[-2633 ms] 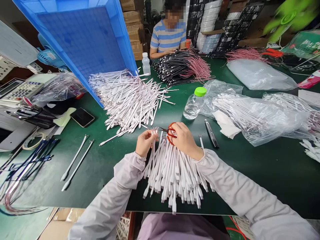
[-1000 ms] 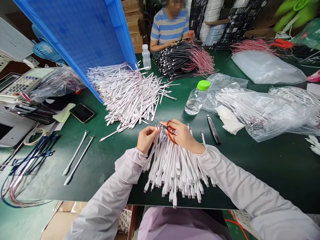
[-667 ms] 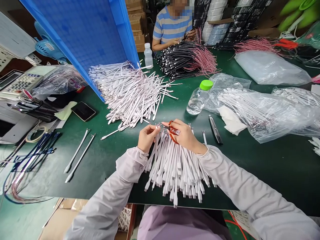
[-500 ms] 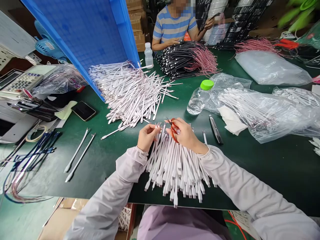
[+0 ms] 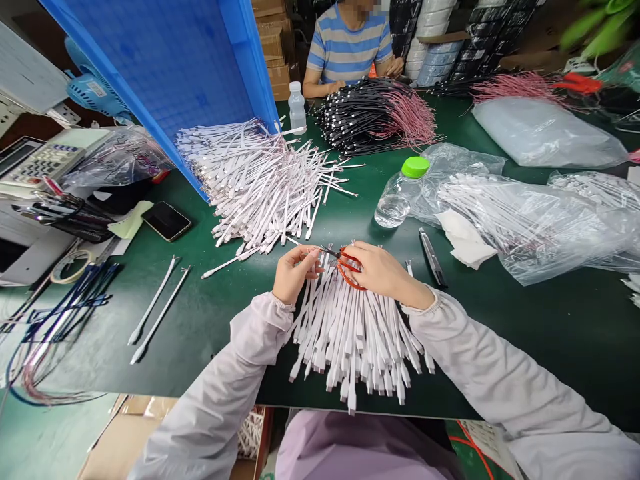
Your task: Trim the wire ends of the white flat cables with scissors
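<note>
A fan of short white flat cables point(image 5: 353, 333) lies on the green table point(image 5: 215, 313) in front of me. My left hand point(image 5: 293, 273) pinches the far end of one white cable at the fan's top. My right hand point(image 5: 383, 272) is closed on small red-handled scissors point(image 5: 347, 265), whose blades point left toward the pinched cable end. A large heap of the same white cables point(image 5: 260, 183) lies beyond my hands, spilling from a tilted blue crate point(image 5: 170, 73).
A water bottle with a green cap point(image 5: 397, 193), a black utility knife point(image 5: 433, 248) and bagged cables point(image 5: 525, 227) lie to the right. A phone point(image 5: 167, 221), two loose cables point(image 5: 155, 310), a calculator point(image 5: 43, 160) sit left. A person in a striped shirt point(image 5: 347, 50) works at black and pink cables point(image 5: 380, 120).
My right hand has turned the scissors so the blades point left at the cable end in my left hand. The person opposite lowered a raised arm back to the table.
</note>
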Tool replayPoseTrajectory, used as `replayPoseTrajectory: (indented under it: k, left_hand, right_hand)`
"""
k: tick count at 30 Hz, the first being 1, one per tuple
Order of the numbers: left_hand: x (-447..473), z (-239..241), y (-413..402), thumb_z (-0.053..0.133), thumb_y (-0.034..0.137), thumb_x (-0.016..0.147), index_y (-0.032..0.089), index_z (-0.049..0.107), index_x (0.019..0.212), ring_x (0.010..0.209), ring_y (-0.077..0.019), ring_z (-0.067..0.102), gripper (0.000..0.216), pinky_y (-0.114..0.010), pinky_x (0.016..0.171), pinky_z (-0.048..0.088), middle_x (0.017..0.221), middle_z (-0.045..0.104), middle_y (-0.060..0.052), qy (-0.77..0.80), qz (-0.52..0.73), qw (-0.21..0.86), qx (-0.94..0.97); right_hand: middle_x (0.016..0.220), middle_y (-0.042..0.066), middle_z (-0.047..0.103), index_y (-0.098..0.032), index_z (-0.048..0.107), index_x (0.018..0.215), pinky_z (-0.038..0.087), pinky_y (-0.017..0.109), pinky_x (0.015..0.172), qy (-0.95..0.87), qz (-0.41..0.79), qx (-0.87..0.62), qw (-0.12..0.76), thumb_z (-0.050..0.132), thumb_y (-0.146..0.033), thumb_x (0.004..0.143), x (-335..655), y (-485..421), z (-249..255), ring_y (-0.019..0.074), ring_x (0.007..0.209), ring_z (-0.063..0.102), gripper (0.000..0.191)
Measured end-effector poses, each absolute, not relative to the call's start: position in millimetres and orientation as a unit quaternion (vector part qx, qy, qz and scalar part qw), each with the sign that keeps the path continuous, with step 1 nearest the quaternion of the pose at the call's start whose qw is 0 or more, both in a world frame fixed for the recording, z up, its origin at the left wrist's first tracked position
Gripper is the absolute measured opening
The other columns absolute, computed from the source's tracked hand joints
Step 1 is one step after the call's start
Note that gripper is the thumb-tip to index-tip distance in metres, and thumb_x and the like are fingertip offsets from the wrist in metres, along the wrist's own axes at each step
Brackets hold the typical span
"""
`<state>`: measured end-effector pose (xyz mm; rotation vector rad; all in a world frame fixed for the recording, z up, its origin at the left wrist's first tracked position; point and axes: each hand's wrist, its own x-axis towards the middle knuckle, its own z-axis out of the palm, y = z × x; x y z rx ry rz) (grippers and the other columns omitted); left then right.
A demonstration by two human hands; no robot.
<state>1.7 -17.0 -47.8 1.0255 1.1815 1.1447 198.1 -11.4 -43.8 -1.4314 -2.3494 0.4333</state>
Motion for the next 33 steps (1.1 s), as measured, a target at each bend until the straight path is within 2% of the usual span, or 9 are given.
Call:
replayPoseTrajectory:
  k: [4,7,11,18,21,24,28,31,33]
  left_hand:
    - [3,-46,-19,0.077,0.052,0.064,0.016,0.069,0.085,0.055,-0.0126,0.064,0.043,-0.019,0.047,0.05,0.063,0.058,0.001,0.502,0.484,0.549,0.461]
    - [4,-45,-20,0.077,0.052,0.063,0.015,0.068,0.083,0.055,-0.013,0.064,0.043,-0.02,0.047,0.051,0.062,0.058,0.001,0.503,0.484,0.542,0.469]
    - [5,-46,-21,0.076,0.052,0.064,0.015,0.068,0.082,0.055,-0.013,0.064,0.042,-0.02,0.047,0.05,0.062,0.057,0.001,0.502,0.485,0.538,0.473]
    - [4,-49,-21,0.074,0.052,0.068,0.016,0.068,0.084,0.056,-0.0142,0.066,0.04,-0.02,0.047,0.05,0.062,0.059,0.001,0.497,0.483,0.525,0.495]
    - [4,-48,-21,0.074,0.051,0.068,0.016,0.068,0.083,0.056,-0.0144,0.066,0.039,-0.02,0.047,0.05,0.062,0.059,0.0,0.495,0.485,0.524,0.496]
    - [4,-48,-21,0.074,0.051,0.069,0.015,0.069,0.083,0.056,-0.0139,0.065,0.039,-0.019,0.046,0.049,0.063,0.059,0.0,0.493,0.486,0.528,0.492]
    - [4,-51,-19,0.076,0.047,0.067,0.015,0.07,0.087,0.062,-0.0142,0.068,0.038,-0.02,0.051,0.052,0.068,0.06,0.0,0.489,0.489,0.551,0.469]
    - [3,-53,-17,0.08,0.042,0.063,0.015,0.068,0.085,0.066,-0.014,0.069,0.036,-0.02,0.056,0.054,0.074,0.062,0.0,0.487,0.498,0.561,0.448]
    - [3,-54,-16,0.081,0.04,0.061,0.015,0.065,0.079,0.065,-0.0143,0.069,0.035,-0.019,0.054,0.052,0.074,0.063,0.0,0.493,0.504,0.558,0.438]
  right_hand:
    - [0.083,0.001,0.057,-0.02,0.061,0.09,0.032,0.024,0.058,-0.836,0.16,-0.493,0.181,0.057,-0.016,0.083,201,-9,-44,0.0137,0.068,0.053,0.008]
    - [0.077,0.0,0.056,-0.019,0.06,0.082,0.03,0.024,0.057,-0.84,0.166,-0.481,0.189,0.056,-0.017,0.084,202,-7,-43,0.0124,0.064,0.049,0.005]
    - [0.069,-0.002,0.051,-0.019,0.056,0.072,0.028,0.024,0.057,-0.845,0.179,-0.466,0.193,0.056,-0.016,0.084,202,-5,-42,0.0111,0.06,0.044,0.013]
    - [0.082,0.0,0.056,-0.02,0.062,0.09,0.029,0.024,0.057,-0.845,0.147,-0.48,0.183,0.057,-0.017,0.085,202,-8,-42,0.0124,0.066,0.049,0.008]
    - [0.077,-0.001,0.055,-0.019,0.06,0.082,0.028,0.024,0.057,-0.847,0.156,-0.469,0.193,0.056,-0.016,0.085,201,-7,-43,0.0119,0.064,0.047,0.005]
    - [0.068,-0.001,0.051,-0.018,0.055,0.07,0.027,0.025,0.057,-0.842,0.155,-0.471,0.212,0.055,-0.017,0.086,200,-5,-46,0.0116,0.059,0.043,0.016]
    - [0.071,0.001,0.052,-0.018,0.058,0.075,0.029,0.026,0.058,-0.823,0.152,-0.486,0.251,0.052,-0.019,0.087,200,-4,-46,0.0127,0.062,0.044,0.013]
    - [0.073,0.001,0.052,-0.017,0.058,0.077,0.033,0.027,0.06,-0.781,0.24,-0.499,0.29,0.055,-0.021,0.083,196,-9,-38,0.0129,0.062,0.045,0.008]
    - [0.062,-0.002,0.048,-0.018,0.056,0.073,0.038,0.027,0.059,-0.717,0.412,-0.474,0.302,0.056,-0.025,0.082,191,-17,-28,0.0124,0.057,0.045,0.012]
